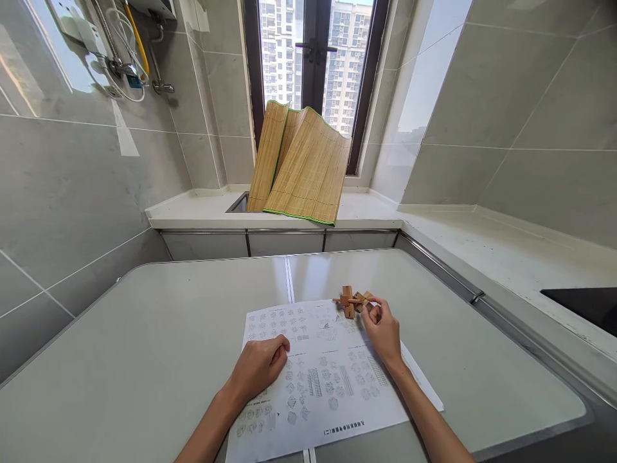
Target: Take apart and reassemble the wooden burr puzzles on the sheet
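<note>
A large printed sheet (332, 392) with rows of small diagrams lies on the light table. My left hand (263, 363) rests on its left part with the fingers curled in; nothing shows in them. Small wooden pieces (348, 302) sit in a cluster at the sheet's top right edge, some crossed over one another. My right hand (380, 325) is at the cluster's right side, thumb and fingers pinched at a wooden piece. The fingertips partly hide that piece.
The pale table (168, 334) has a seam down its middle. Beyond it, a folded bamboo mat (308, 167) leans on the white counter (207, 220) before a window. A dark panel (588, 305) lies in the right counter. Hoses (120, 58) hang at upper left.
</note>
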`<act>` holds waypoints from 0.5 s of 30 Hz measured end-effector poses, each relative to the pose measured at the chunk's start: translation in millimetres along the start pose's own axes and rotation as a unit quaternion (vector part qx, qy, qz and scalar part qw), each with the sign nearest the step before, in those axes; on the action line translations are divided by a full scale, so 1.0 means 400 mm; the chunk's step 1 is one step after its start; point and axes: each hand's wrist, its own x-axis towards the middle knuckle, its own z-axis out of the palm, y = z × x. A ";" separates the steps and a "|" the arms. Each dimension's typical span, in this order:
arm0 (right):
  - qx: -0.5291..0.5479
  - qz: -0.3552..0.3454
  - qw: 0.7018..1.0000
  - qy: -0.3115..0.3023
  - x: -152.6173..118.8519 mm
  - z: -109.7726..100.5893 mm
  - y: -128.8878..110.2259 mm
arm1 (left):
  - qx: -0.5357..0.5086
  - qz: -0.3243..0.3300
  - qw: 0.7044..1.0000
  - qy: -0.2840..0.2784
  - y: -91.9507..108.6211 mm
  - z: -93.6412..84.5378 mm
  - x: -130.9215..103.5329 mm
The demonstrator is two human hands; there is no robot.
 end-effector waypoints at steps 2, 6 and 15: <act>-0.014 -0.004 1.000 -0.002 0.002 0.003 0.010 | 0.005 0.001 1.000 0.001 0.001 0.000 0.000; -0.039 -0.001 0.999 -0.016 0.003 0.001 0.017 | 0.004 0.001 1.000 -0.002 -0.002 0.004 -0.001; -0.108 0.010 0.994 -0.001 0.002 -0.010 0.005 | 0.015 0.006 1.000 -0.011 -0.006 0.008 -0.001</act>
